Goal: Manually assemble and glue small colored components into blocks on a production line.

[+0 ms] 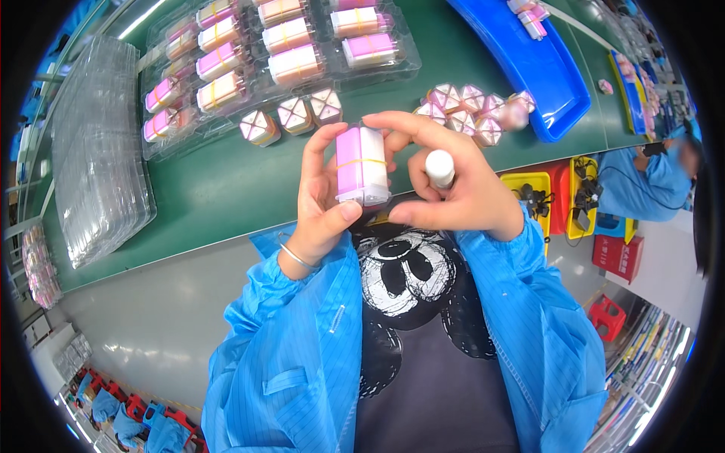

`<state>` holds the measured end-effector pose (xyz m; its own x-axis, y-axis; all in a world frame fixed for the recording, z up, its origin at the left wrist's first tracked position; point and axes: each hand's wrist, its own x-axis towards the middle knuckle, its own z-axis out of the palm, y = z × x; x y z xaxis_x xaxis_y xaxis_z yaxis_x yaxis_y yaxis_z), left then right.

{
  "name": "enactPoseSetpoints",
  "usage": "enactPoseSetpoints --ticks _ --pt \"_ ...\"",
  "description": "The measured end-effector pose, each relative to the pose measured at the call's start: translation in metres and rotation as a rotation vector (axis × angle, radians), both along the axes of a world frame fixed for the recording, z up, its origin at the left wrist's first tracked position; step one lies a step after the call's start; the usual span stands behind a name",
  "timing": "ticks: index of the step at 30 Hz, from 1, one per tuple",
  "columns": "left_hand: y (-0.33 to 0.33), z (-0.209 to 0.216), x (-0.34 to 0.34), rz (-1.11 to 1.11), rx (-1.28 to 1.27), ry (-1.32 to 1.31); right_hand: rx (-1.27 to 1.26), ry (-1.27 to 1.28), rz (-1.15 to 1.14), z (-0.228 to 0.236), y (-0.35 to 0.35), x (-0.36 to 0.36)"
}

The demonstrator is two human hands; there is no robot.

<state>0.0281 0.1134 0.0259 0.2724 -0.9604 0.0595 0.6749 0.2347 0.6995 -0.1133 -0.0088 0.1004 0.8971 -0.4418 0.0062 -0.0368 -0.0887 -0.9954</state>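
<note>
Above the table's near edge, my left hand [321, 208] holds upright a pink and white block-shaped pack [362, 162] with a thin yellow band around its middle. Its fingers and thumb close on the pack's left side and lower end. My right hand [461, 177] has a white round-ended cylinder [439, 167] tucked in its curled fingers; its kind is unclear. The right index fingertip is at the pack's top, and the thumb points toward its lower right. Beyond my left hand stand several similar packs [294, 115], with crossed ends facing up.
Clear plastic trays [411, 64] hold rows of banded packs on the green table [204, 196]. Stacked empty trays [102, 151] stand at left. More packs [461, 113] cluster beside a blue bin [563, 98]. Yellow bins [529, 181] sit below the edge at right, near another person [642, 181].
</note>
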Motion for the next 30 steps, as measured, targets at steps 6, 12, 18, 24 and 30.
enactPoseSetpoints --ticks 6,12,18,24,30 --pt "0.004 0.007 -0.004 0.036 0.040 -0.071 -0.383 -0.097 -0.030 -0.003 0.001 0.004" --pt "0.007 -0.005 -0.005 0.123 -0.025 -0.255 -0.495 -0.153 -0.071 0.001 0.001 0.004" --pt "0.011 -0.010 -0.009 0.171 -0.137 -0.297 -0.447 -0.178 -0.076 0.000 0.007 0.003" --pt "0.009 -0.007 0.001 0.060 -0.276 -0.347 -0.436 -0.209 -0.077 -0.005 0.007 0.002" --pt "0.006 -0.008 0.005 0.059 -0.336 -0.460 -0.404 -0.228 -0.079 -0.008 0.006 0.000"
